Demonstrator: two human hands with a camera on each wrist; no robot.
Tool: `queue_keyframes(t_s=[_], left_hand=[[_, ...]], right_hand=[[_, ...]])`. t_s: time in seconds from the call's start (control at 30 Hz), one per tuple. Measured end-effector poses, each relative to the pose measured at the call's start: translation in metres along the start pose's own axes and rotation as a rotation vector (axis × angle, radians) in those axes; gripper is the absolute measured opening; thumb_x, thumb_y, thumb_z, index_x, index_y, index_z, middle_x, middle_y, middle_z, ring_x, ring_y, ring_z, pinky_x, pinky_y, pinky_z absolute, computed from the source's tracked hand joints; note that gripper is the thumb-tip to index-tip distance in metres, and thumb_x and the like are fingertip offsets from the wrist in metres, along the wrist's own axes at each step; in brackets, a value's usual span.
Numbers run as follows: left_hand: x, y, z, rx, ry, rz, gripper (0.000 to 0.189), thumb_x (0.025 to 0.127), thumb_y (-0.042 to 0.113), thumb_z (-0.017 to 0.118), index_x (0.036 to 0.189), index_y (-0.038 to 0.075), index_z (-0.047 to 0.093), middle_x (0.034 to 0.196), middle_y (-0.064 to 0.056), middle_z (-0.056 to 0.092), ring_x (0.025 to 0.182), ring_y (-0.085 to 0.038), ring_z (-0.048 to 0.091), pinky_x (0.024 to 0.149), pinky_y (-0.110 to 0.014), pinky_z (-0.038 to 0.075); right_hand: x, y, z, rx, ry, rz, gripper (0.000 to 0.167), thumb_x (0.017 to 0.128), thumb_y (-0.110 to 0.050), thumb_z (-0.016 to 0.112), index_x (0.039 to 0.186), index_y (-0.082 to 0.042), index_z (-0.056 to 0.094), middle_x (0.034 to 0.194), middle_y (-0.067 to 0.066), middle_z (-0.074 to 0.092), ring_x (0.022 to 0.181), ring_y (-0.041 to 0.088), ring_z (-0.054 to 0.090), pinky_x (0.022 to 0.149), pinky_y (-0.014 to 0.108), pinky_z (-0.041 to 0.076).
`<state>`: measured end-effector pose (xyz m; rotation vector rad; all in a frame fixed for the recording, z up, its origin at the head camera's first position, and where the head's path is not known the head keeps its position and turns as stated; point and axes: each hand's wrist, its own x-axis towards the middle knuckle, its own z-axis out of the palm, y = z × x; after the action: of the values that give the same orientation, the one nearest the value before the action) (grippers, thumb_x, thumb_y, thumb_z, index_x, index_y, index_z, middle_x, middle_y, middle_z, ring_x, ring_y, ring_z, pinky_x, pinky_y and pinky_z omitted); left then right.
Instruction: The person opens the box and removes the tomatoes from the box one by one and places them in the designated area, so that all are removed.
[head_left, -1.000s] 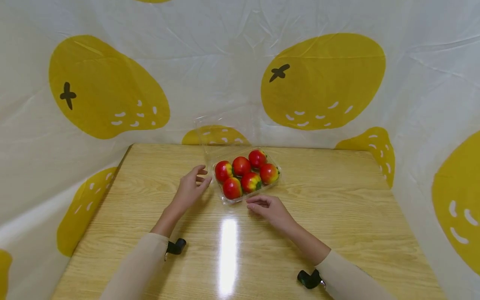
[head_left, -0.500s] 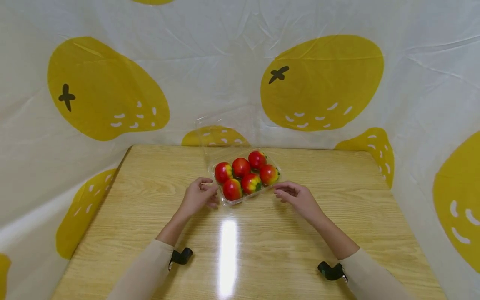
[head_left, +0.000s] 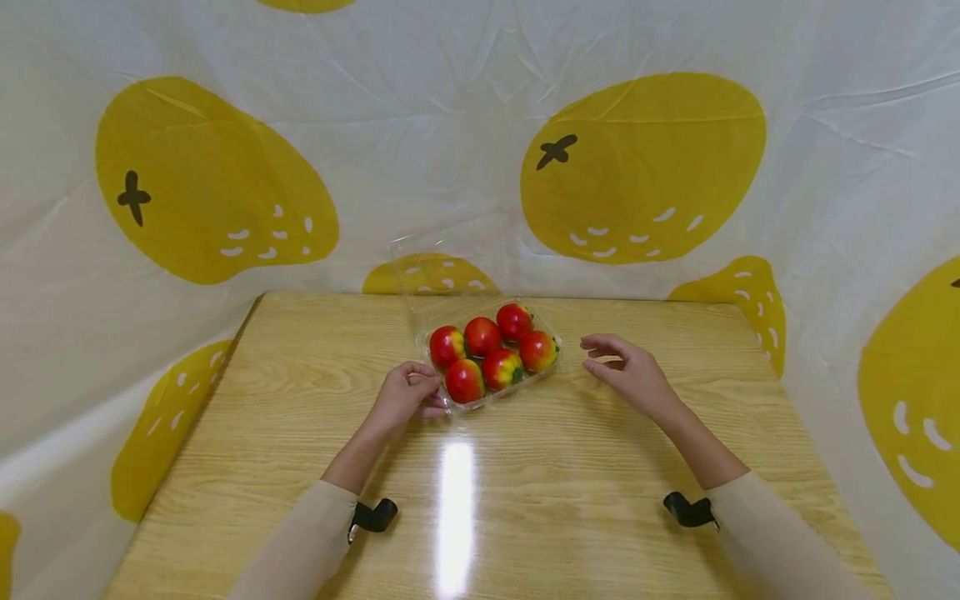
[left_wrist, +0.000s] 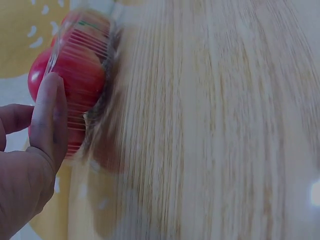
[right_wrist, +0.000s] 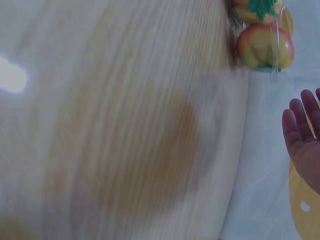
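A clear plastic clamshell box [head_left: 489, 401] sits on the table with its transparent lid [head_left: 450, 271] raised at the back. Inside it lie several glossy red fruits [head_left: 482, 336] with yellow lobed ends, some showing green tops [right_wrist: 262, 7]. My left hand [head_left: 405, 396] is at the box's front left corner. In the left wrist view its fingers [left_wrist: 47, 112] lie fairly straight against the box wall, the thumb apart from them. My right hand [head_left: 630, 375] hovers off the box's right side with nothing in it, fingers loosely bent.
The box stands on a wooden table [head_left: 637, 500], near the back edge. A white cloth [head_left: 420, 150] printed with large yellow fruit hangs behind and along both sides. A bright light reflection [head_left: 456, 517] shows on the tabletop near the front.
My right hand has moved right, from the box's front edge to beyond its right side. The left hand has slid along the left side to the front corner. The box stays put.
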<state>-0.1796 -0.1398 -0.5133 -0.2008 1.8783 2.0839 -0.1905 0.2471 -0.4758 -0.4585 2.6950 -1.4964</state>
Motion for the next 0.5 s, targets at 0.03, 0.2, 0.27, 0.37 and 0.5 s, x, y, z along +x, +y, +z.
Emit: queue_keyframes(t_s=[0.03, 0.2, 0.27, 0.37, 0.5], left_hand=[[0.000, 0.000, 0.001, -0.006, 0.002, 0.001, 0.024, 0.101, -0.001, 0.060, 0.119, -0.005, 0.046, 0.081, -0.008, 0.065, 0.066, -0.018, 0.071, 0.067, -0.039, 0.067], [0.001, 0.002, 0.001, 0.006, 0.012, -0.007, 0.023, 0.101, -0.002, 0.060, 0.118, -0.004, 0.046, 0.080, -0.008, 0.066, 0.065, -0.018, 0.070, 0.068, -0.040, 0.067], [0.001, 0.003, 0.001, 0.015, 0.014, -0.013, 0.022, 0.101, -0.001, 0.061, 0.118, -0.004, 0.047, 0.081, -0.008, 0.067, 0.064, -0.018, 0.070, 0.067, -0.041, 0.067], [0.001, 0.004, 0.000, 0.020, 0.012, -0.020, 0.022, 0.101, -0.001, 0.061, 0.117, -0.003, 0.047, 0.081, -0.009, 0.067, 0.064, -0.019, 0.069, 0.066, -0.041, 0.067], [0.001, 0.004, -0.001, 0.019, -0.001, -0.021, 0.021, 0.101, -0.001, 0.060, 0.117, -0.002, 0.046, 0.081, -0.008, 0.067, 0.065, -0.019, 0.070, 0.065, -0.040, 0.067]], right_hand=[[0.003, 0.001, -0.002, -0.013, -0.008, -0.011, 0.042, 0.101, -0.019, 0.069, 0.139, -0.006, 0.060, 0.138, 0.017, 0.063, 0.123, 0.031, 0.061, 0.099, 0.030, 0.058], [0.019, 0.004, -0.010, -0.086, -0.071, -0.055, 0.055, 0.097, -0.014, 0.073, 0.148, -0.006, 0.053, 0.148, 0.018, 0.056, 0.133, 0.038, 0.054, 0.110, 0.062, 0.048], [0.026, 0.003, -0.012, -0.105, -0.101, -0.069, 0.060, 0.096, -0.014, 0.075, 0.150, -0.006, 0.050, 0.151, 0.018, 0.053, 0.136, 0.039, 0.051, 0.112, 0.063, 0.045], [0.036, 0.002, -0.014, -0.139, -0.149, -0.080, 0.067, 0.094, -0.017, 0.078, 0.153, -0.007, 0.047, 0.155, 0.016, 0.050, 0.140, 0.039, 0.048, 0.114, 0.063, 0.043], [0.049, -0.002, -0.013, -0.212, -0.220, -0.082, 0.073, 0.092, -0.023, 0.080, 0.155, -0.012, 0.044, 0.157, 0.013, 0.047, 0.141, 0.038, 0.047, 0.116, 0.063, 0.042]])
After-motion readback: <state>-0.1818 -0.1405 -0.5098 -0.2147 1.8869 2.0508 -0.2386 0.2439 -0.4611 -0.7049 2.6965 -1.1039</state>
